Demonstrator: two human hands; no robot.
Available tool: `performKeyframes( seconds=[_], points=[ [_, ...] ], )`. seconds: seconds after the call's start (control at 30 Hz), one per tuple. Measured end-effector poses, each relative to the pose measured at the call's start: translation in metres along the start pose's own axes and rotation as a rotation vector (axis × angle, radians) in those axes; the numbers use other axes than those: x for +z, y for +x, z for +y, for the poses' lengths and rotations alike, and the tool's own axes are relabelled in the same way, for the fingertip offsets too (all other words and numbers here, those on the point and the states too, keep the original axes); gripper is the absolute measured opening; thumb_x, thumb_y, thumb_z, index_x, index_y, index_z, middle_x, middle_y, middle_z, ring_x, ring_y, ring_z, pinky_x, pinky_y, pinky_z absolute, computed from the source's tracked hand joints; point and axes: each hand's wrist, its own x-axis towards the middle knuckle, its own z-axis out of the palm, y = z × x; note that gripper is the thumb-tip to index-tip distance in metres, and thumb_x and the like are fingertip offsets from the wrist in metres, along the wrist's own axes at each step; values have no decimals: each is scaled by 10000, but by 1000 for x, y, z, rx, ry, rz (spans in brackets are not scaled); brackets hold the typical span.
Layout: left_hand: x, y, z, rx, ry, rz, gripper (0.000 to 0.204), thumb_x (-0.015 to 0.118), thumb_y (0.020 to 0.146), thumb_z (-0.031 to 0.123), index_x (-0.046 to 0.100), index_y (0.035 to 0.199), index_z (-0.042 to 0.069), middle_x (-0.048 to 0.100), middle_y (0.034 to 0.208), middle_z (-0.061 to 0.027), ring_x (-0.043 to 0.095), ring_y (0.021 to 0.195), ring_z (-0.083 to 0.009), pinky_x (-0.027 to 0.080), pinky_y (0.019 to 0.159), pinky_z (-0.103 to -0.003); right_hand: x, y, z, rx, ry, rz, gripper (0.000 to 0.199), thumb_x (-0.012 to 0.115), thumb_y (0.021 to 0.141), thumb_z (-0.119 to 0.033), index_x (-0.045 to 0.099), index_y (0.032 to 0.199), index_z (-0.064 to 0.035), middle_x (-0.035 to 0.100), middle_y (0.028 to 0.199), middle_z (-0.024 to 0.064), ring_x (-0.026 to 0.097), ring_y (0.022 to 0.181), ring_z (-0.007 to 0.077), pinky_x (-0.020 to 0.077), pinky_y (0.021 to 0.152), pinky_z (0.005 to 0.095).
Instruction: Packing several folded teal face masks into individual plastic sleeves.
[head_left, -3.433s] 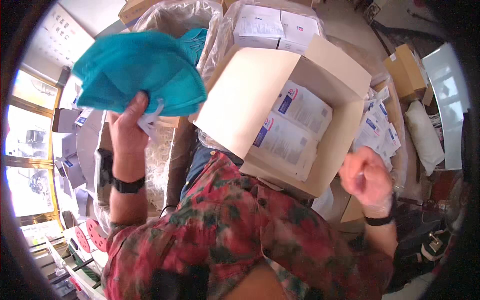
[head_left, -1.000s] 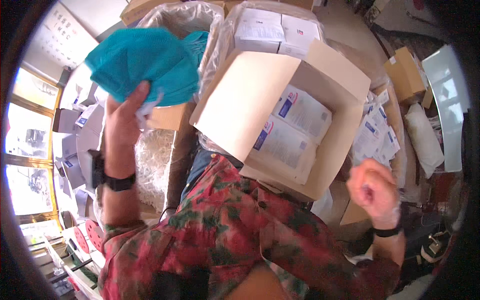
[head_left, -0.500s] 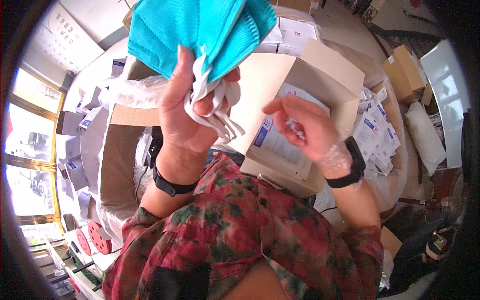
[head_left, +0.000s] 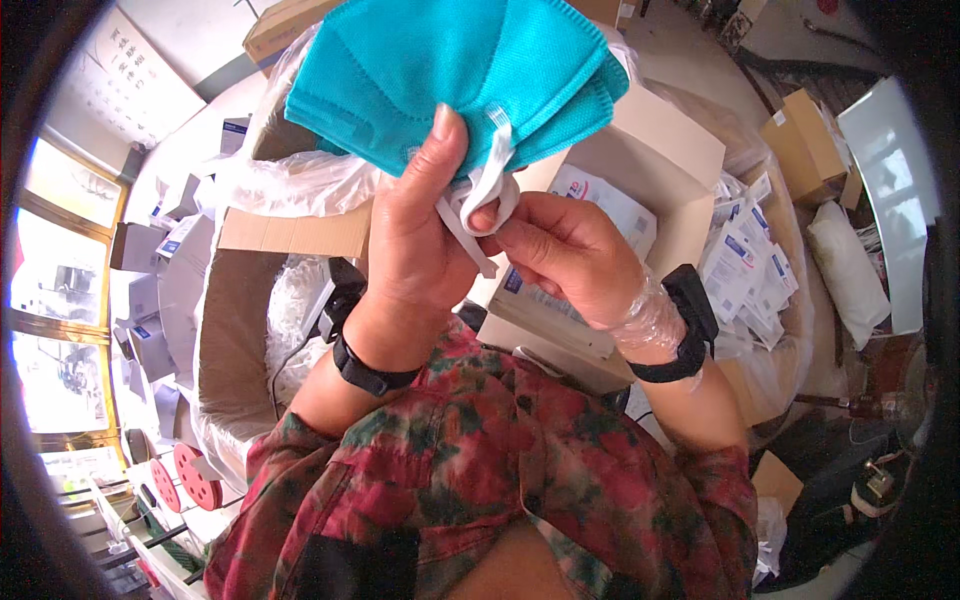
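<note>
Clamps teal masks [head_left: 440, 70] in closed left hand [head_left: 415, 235], presumably to keep them stacked; pinches white straps [head_left: 490, 178] in nearly closed right hand [head_left: 585, 258].

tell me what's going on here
A person holds a stack of folded teal masks in the left grip, white straps hanging below. The right grip is at those straps, but whether it pinches one is hard to tell. Behind, an open carton holds white packets, and more packets lie in a plastic-lined box to the right.
</note>
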Motion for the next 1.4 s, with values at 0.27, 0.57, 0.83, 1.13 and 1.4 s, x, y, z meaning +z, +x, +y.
performKeyframes(
  seconds=[0.27, 0.57, 0.83, 1.13, 1.4],
  points=[
    [-21, 20, 27, 101, -128, -85, 407, 423, 989, 380, 603, 928, 20, 653, 700, -114, 521, 418, -53, 462, 444, -177, -15, -18, 12, -12, 84, -18, 157, 600, 906, -207, 645, 890, -57, 580, 745, -64, 483, 658, 28, 386, 587, 203],
    [-18, 24, 30, 113, -166, -101, 418, 368, 1006, 381, 600, 992, 34, 626, 596, -64, 591, 483, -117, 525, 514, -241, -15, -19, 29, 0, -229, -91, 187, 628, 886, -223, 649, 876, -37, 610, 726, -24, 525, 691, 41, 431, 609, 229],
    [-16, 22, 31, -11, -185, -331, 429, 383, 1002, 376, 589, 1006, -1, 654, 736, -132, 537, 447, -49, 478, 462, -200, -18, -28, 48, 40, -289, -12, 199, 649, 883, -238, 655, 927, -44, 648, 780, 2, 566, 745, 62, 474, 670, 260],
    [-2, 23, 17, -8, -202, -416, 363, 301, 1022, 320, 540, 1097, 58, 608, 855, -162, 607, 638, -173, 526, 547, -248, -30, -8, 30, -120, -107, -91, 322, 764, 800, -233, 615, 1028, -63, 600, 854, -29, 525, 786, 51, 450, 676, 243],
    [1, 31, 22, 128, -161, -299, 391, 315, 1019, 331, 591, 1029, 55, 623, 699, -87, 587, 528, -158, 524, 517, -271, -7, -2, 48, -92, 7, -159, 227, 649, 897, -259, 599, 991, -58, 611, 836, -42, 499, 705, 25, 417, 607, 198]
  ],
)
